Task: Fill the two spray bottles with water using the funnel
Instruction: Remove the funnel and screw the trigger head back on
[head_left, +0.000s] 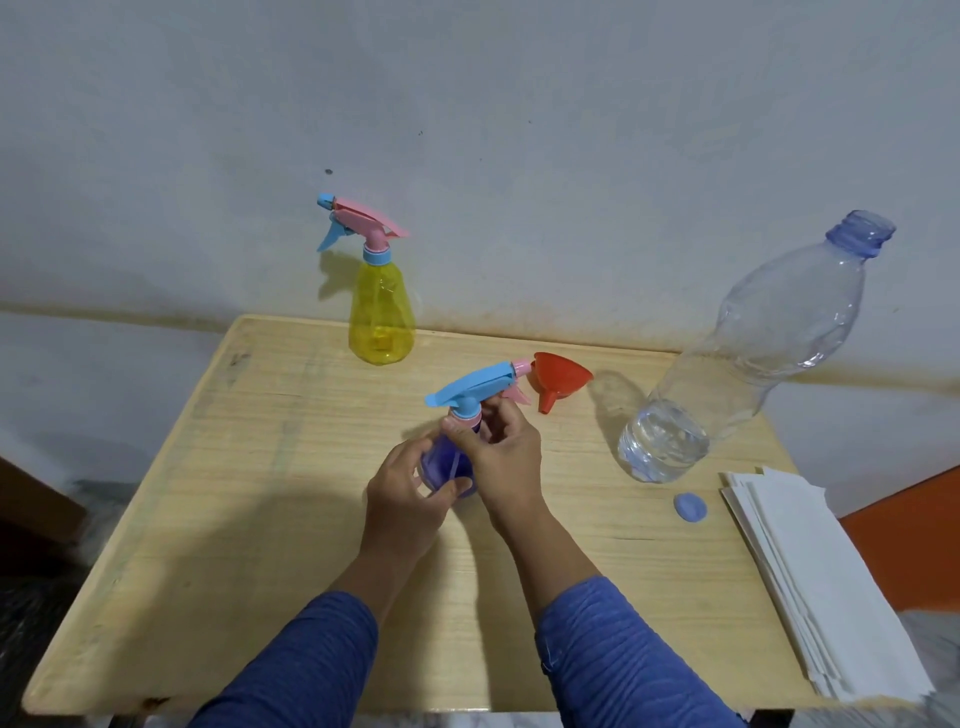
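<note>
Wooden table (208, 519) | left hand (402, 499) grips purple spray bottle (441, 467) | right hand (501, 447) seemingly pinches its collar

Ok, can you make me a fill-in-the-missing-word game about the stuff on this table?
1. The funnel lying on the table is ____ in colour.
2. The spray bottle standing by the wall has a ____ body.
3. Both hands, left hand and right hand, hold the ____ spray bottle.
4. The big water bottle has its ____ off, lying on the table beside it.

Missing words: red, yellow, purple, cap
</note>
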